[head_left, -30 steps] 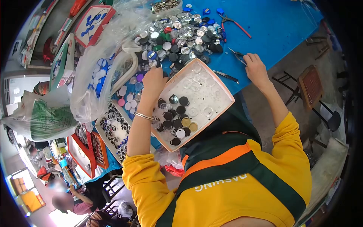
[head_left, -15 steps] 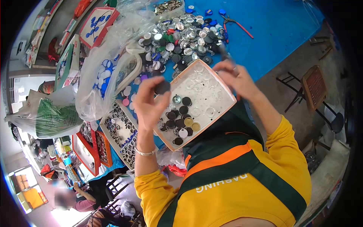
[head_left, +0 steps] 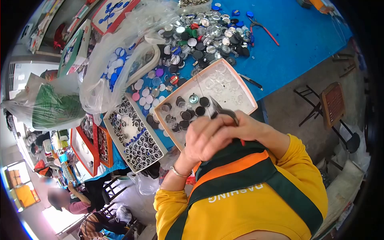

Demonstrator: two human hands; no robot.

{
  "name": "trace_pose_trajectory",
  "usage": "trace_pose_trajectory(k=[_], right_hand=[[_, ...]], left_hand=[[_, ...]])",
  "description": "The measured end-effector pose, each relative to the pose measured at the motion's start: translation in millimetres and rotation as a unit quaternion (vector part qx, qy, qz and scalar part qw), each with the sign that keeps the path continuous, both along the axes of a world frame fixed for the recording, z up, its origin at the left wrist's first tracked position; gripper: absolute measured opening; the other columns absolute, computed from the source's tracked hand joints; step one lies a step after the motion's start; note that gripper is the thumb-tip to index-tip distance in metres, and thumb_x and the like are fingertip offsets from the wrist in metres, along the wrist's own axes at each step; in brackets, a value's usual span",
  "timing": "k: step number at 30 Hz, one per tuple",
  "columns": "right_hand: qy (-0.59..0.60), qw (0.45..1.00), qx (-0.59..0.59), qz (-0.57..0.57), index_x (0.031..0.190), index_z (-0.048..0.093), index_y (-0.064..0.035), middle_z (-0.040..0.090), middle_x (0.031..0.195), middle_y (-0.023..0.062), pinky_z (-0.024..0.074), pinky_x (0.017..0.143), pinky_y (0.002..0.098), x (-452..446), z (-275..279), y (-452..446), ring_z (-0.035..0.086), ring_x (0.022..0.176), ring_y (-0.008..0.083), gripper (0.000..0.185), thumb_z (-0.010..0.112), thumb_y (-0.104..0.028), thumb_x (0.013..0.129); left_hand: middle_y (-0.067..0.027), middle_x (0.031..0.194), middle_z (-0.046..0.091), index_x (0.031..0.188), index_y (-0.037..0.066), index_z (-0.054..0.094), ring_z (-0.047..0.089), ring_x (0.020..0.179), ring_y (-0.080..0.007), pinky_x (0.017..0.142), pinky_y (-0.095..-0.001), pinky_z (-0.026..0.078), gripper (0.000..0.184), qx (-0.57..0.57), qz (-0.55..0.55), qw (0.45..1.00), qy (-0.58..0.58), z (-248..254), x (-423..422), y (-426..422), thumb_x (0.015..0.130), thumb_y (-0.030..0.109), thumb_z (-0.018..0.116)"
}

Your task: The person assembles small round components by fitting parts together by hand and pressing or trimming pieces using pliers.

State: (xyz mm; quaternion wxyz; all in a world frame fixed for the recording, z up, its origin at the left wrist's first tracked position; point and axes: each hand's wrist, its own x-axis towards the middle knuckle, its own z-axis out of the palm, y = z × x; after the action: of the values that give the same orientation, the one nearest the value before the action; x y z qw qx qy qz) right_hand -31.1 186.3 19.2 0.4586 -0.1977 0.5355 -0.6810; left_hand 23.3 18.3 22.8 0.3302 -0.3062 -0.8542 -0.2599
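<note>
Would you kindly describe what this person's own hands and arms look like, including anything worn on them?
Both the left hand and the right hand are without gloves. A plain, rounded silver-coloured bangle circles the left wrist; none shows on the right. The yellow left sleeve and matching right sleeve are bunched up near the elbows, leaving the forearms uncovered.

The left hand (head_left: pixel 207 138) meets the right hand (head_left: pixel 246 127), which grips a pointed metal tool (head_left: pixel 225 113), near a shallow tray (head_left: pixel 243 105) of black discs (head_left: pixel 204 101). Beyond, mixed round pieces (head_left: pixel 216 37) lie heaped on a blue table (head_left: pixel 298 50).
</note>
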Motion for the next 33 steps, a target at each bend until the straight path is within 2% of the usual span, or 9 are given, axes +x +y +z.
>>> trace_pose_trajectory(k=[6, 9, 11, 12, 15, 18, 21, 29, 33], right_hand=[[0.197, 0.959, -0.190, 0.066, 0.108, 0.050, 0.0018, 0.053, 0.088, 0.0059, 0.0413, 0.070, 0.0275, 13.2, 26.7, 7.5, 0.049, 0.080, 0.0122, 0.035, 0.066, -0.012, 0.080], [0.108, 0.989, -0.100, -0.012, 0.106, 0.049, 0.0007, 0.051, 0.086, 0.0045, 0.0407, 0.067, 0.0253, 17.0, 25.4, 1.4, 0.048, 0.075, 0.0106, 0.027, 0.060, -0.008, 0.083], [0.010, 0.995, -0.024, -0.097, 0.102, 0.048, -0.0007, 0.049, 0.082, 0.0037, 0.0400, 0.063, 0.0233, 12.4, 28.4, -6.2, 0.047, 0.070, 0.0090, 0.019, 0.050, 0.000, 0.083], [0.058, 0.989, 0.010, -0.132, 0.101, 0.047, -0.0005, 0.048, 0.082, 0.0041, 0.0404, 0.064, 0.0236, 5.7, 17.3, -6.0, 0.048, 0.071, 0.0098, 0.020, 0.048, 0.003, 0.082], [0.237, 0.950, 0.080, -0.187, 0.099, 0.044, -0.0003, 0.046, 0.083, 0.0051, 0.0415, 0.067, 0.0247, -11.6, -20.9, 1.5, 0.050, 0.072, 0.0117, 0.022, 0.042, 0.007, 0.078], [0.148, 0.959, 0.092, -0.225, 0.099, 0.043, -0.0007, 0.046, 0.086, 0.0070, 0.0435, 0.069, 0.0263, -31.3, -29.3, 13.6, 0.053, 0.076, 0.0133, 0.026, 0.039, 0.008, 0.075], [0.087, 0.955, 0.048, -0.281, 0.095, 0.044, -0.0015, 0.047, 0.086, 0.0075, 0.0444, 0.068, 0.0272, -43.3, -33.2, 24.9, 0.054, 0.075, 0.0135, 0.025, 0.037, 0.008, 0.074], [0.190, 0.971, 0.138, -0.030, 0.087, 0.049, 0.0009, 0.053, 0.075, 0.0084, 0.0451, 0.068, 0.0290, -20.6, -0.3, 13.3, 0.055, 0.072, 0.0173, 0.018, 0.038, 0.006, 0.073], [0.253, 0.953, 0.156, 0.050, 0.094, 0.054, 0.0030, 0.061, 0.087, 0.0177, 0.0456, 0.075, 0.0348, -13.9, -3.9, 0.9, 0.059, 0.082, 0.0302, 0.026, 0.039, 0.005, 0.074]], left_hand=[[-0.0071, 0.087, 0.060, 0.100, 0.016, 0.053, 0.055, 0.073, -0.0204, 0.069, -0.0273, 0.046, 0.030, 0.038, -0.128, 0.973, 0.189, 16.2, 13.0, 4.2, 0.072, 0.012, 0.063], [-0.0088, 0.089, 0.059, 0.098, 0.014, 0.053, 0.056, 0.073, -0.0238, 0.069, -0.0305, 0.045, 0.030, 0.111, -0.133, 0.983, -0.062, 20.1, 20.1, -7.6, 0.070, 0.012, 0.063], [-0.0134, 0.094, 0.056, 0.098, 0.001, 0.049, 0.053, 0.077, -0.0258, 0.071, -0.0358, 0.043, 0.029, 0.264, 0.015, 0.953, -0.146, 16.7, 16.9, -8.7, 0.072, 0.009, 0.057], [-0.0151, 0.085, 0.054, 0.109, 0.000, 0.041, 0.048, 0.072, -0.0165, 0.065, -0.0305, 0.041, 0.028, 0.391, 0.035, 0.907, -0.153, 9.9, 5.8, -3.7, 0.090, 0.020, 0.047], [-0.0084, 0.078, 0.048, 0.099, 0.005, 0.048, 0.040, 0.069, -0.0142, 0.065, -0.0271, 0.034, 0.025, 0.712, -0.024, 0.586, -0.385, -3.5, -7.6, -17.5, 0.095, 0.028, 0.039], [-0.0052, 0.072, 0.043, 0.093, 0.007, 0.049, 0.038, 0.068, -0.0151, 0.063, -0.0280, 0.033, 0.025, 0.773, -0.090, 0.419, -0.467, -27.9, -11.6, -28.2, 0.096, 0.030, 0.038], [-0.0038, 0.069, 0.040, 0.092, 0.008, 0.049, 0.036, 0.066, -0.0148, 0.062, -0.0279, 0.032, 0.026, 0.786, -0.124, 0.351, -0.494, -42.4, -13.6, -32.5, 0.096, 0.030, 0.036], [-0.0036, 0.068, 0.042, 0.093, 0.009, 0.048, 0.036, 0.062, -0.0127, 0.061, -0.0271, 0.033, 0.025, 0.765, -0.050, 0.422, -0.483, -37.1, -17.3, -24.2, 0.096, 0.031, 0.037], [-0.0027, 0.069, 0.043, 0.092, 0.009, 0.048, 0.036, 0.062, -0.0112, 0.060, -0.0267, 0.033, 0.026, 0.737, -0.034, 0.462, -0.492, -34.2, -17.4, -14.7, 0.096, 0.032, 0.039]])
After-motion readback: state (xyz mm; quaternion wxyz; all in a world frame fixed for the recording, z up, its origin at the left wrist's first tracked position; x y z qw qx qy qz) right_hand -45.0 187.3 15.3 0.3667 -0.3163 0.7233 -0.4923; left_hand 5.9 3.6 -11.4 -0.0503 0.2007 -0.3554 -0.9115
